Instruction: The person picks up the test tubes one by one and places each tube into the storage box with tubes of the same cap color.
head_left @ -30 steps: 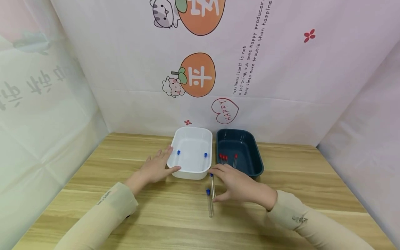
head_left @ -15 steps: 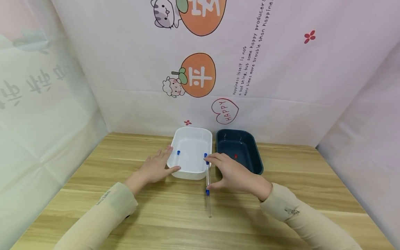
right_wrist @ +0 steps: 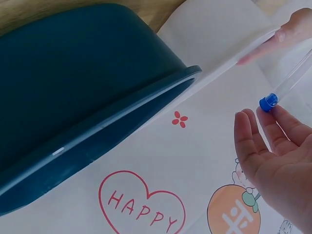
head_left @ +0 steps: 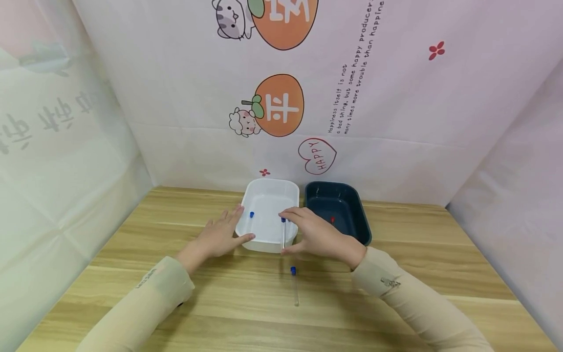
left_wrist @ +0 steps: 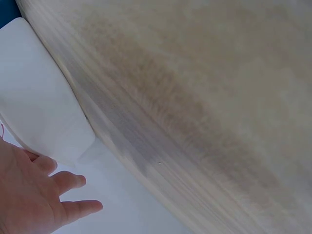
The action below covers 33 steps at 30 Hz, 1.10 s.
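My right hand (head_left: 323,234) pinches a test tube (head_left: 283,235) lengthwise, its fingers at the blue cap (right_wrist: 268,102) and its thumb at the lower end. The tube is above the near right part of the white tub (head_left: 271,195). My left hand (head_left: 217,237) rests against the tub's left side, fingers spread along the rim and thumb at the near corner. In the left wrist view its fingers look relaxed beside the tub wall (left_wrist: 39,92). Inside the tub a blue cap (head_left: 251,214) shows at the left. Another blue-capped test tube (head_left: 295,288) lies on the table in front.
A dark blue tub (head_left: 338,200) stands just right of the white one, with a red cap (head_left: 332,220) visible in it; my right hand hides part of its inside. Behind both tubs hangs a printed cloth (head_left: 374,161) at the back of the wooden table (head_left: 422,254).
My right hand has carried its test tube left and upward, from beside the tube on the table to over the white tub. My left hand stays where it was.
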Tool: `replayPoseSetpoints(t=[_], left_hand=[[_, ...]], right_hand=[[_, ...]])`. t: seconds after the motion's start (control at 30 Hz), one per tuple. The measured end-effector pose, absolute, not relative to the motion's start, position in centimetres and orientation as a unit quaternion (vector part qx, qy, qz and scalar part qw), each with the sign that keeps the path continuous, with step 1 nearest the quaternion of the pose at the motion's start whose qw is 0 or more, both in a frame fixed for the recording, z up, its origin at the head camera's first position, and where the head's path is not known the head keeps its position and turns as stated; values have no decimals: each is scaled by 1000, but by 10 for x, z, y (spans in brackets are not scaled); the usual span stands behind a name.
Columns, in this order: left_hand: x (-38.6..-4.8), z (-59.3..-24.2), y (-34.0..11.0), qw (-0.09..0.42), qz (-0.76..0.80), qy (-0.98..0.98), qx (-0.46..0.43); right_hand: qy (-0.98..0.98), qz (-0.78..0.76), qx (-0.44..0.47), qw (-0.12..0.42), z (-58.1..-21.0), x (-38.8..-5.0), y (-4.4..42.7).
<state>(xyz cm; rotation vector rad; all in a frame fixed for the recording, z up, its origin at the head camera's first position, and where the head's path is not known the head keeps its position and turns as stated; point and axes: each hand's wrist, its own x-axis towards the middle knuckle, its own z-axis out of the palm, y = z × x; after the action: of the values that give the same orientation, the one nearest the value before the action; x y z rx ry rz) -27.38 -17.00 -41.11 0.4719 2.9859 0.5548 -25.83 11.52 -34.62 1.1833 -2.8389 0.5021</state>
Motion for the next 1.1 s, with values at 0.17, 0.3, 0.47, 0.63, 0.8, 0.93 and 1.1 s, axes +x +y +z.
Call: replayPoseSetpoints(t=[0.17,0.3,0.47,0.63,0.8,0.93,1.1], left_hand=[[-274,-411,-169,32,177,972,152],[-274,-411,-169,35,172,973,151],[-274,-411,-169,36,171,973,148],[-274,-411,-169,33,171,973,150],[-273,-409,-168,32,173,973,151],[-273,-409,-169,31,170,973,152],[-273,-411,-169,30,170,973,152]], right_hand=[[-916,160,367,3,-346,-264,110],[-919,153,362,4,-347,-269,107],[-920,138,367,14,-348,-275,101],[-926,136,353,11,-349,-281,94],[-931,142,336,-2,-351,-287,88],[-932,143,332,-4,-353,-291,85],[-934,143,327,-11,-357,-297,81]])
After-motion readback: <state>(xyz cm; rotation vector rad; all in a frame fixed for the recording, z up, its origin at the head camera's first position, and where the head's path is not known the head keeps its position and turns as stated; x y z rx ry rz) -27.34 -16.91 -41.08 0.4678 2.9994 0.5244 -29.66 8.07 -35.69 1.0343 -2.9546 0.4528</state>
